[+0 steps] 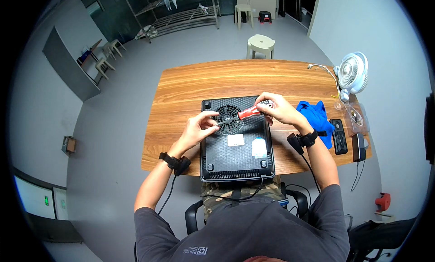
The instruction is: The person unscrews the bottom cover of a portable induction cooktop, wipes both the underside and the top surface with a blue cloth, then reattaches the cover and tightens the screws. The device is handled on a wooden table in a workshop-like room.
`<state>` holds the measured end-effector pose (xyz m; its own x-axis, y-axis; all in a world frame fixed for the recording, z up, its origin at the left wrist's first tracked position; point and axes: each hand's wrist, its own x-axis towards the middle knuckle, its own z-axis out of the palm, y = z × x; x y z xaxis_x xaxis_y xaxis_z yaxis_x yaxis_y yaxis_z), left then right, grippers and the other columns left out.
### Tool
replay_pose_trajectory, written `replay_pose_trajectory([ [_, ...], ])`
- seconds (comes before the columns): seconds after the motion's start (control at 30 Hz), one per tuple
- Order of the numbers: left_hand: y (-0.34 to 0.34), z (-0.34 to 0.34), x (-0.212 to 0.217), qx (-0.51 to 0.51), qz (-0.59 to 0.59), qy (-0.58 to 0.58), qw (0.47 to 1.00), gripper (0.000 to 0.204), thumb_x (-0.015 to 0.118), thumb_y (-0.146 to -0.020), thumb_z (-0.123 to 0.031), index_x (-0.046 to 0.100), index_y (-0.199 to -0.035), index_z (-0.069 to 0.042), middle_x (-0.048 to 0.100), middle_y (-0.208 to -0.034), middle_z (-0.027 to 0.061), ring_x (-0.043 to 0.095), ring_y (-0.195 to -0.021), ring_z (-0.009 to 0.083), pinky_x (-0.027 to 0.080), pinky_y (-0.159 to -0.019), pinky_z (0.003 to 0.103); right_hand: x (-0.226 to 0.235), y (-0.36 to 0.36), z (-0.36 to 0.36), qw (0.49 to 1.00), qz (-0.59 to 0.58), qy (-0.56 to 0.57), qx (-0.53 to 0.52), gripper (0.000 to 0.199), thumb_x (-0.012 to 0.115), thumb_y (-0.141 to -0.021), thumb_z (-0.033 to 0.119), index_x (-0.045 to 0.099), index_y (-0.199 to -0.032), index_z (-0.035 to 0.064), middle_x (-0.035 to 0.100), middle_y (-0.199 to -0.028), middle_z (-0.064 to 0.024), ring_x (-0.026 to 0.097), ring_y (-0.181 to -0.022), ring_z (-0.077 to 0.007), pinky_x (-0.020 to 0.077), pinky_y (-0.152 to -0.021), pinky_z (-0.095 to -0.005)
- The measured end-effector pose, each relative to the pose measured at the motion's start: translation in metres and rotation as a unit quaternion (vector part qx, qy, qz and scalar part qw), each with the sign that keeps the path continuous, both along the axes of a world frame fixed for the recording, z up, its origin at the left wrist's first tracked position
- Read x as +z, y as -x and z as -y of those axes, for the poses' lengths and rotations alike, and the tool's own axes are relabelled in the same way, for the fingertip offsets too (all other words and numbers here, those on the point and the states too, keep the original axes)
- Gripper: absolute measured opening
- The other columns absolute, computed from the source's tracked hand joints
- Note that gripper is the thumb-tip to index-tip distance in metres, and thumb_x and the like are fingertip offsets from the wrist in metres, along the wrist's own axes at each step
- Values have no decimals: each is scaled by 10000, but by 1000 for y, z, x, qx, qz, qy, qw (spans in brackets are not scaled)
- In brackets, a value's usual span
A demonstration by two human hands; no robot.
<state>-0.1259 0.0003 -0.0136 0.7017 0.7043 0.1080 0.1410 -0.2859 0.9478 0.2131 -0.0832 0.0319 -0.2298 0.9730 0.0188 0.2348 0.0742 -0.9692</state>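
Seen from above, a seated person works at a wooden table [190, 87]. A black induction cooktop [236, 142] lies upside down at the middle of the table's near edge, its vented underside facing up, with a round fan grille [228, 117] toward its far left corner and two pale stickers near its centre.

The right hand [278, 109] is closed around the far end of a red-handled screwdriver [247, 112], which slants down and left so its dark shaft meets the fan grille. The left hand [199, 126] rests on the cooktop just beside the grille, fingers curled and pinched at the tip of the shaft (whether they hold a screw is too small to tell). Both wrists wear black strapped bands with cables.

This looks like a screw at the fan grille being worked with the driver; the next move would call for keeping the tip seated squarely while the handle is twisted.

At the table's right edge lies a clear plastic tray [355, 117] holding a few small pieces that cannot be made out. Beside it are a crumpled blue cloth [316, 117], a black oblong case [338, 136] and a black power adapter [358, 146]. A small white desk fan [352, 73] stands at the far right corner.
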Motion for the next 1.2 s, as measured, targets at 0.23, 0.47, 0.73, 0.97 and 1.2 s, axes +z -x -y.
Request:
replay_pose_trajectory([
  [0.23, 1, -8, -8, 8, -3, -74, 997, 457, 775, -888, -30, 634, -1322, -38, 677, -1202, 116, 691, -1027, 179, 593, -888, 315, 1, -10, 4, 1000, -16, 0, -18, 259, 638, -1034, 257, 631, -1104, 7, 629, -787, -30, 609, -590, -84, 518, -492, -241],
  [0.47, 1, -13, -24, -69, -135, -296, 943, 553, 797, -871, -275, 610, -1338, -46, 501, -1452, 183, 483, -1368, 371, 404, -1153, 477, 4, -18, 0, 999, -17, 3, -32, 271, 650, -1027, 273, 630, -1094, 11, 640, -800, -38, 608, -600, -88, 526, -502, -248],
  [0.73, -9, -20, -26, -123, -362, -304, 872, 886, 634, -942, -599, 249, -1643, -219, 47, -1703, 267, -13, -1584, 467, 99, -1221, 695, 54, -11, -34, 988, 122, -50, -75, 284, 663, -1018, 270, 638, -1091, -3, 672, -834, -61, 616, -634, -94, 553, -530, -272],
  [0.97, -9, -22, -18, -125, -375, -290, 871, 955, 631, -915, -669, 217, -1661, -238, -21, -1692, 318, -23, -1574, 501, 144, -1195, 724, 88, 20, -87, 969, 230, -87, -32, 301, 659, -1021, 276, 636, -1097, -14, 688, -813, -92, 647, -615, -118, 548, -516, -278],
  [1.2, -9, -25, -26, -121, -359, -277, 883, 952, 621, -911, -691, 217, -1660, -265, -21, -1694, 310, -16, -1569, 512, 159, -1182, 740, 85, 59, -157, 908, 355, -213, 63, 346, 720, -978, 294, 645, -1065, -32, 703, -808, -188, 680, -602, -243, 534, -542, -354],
])
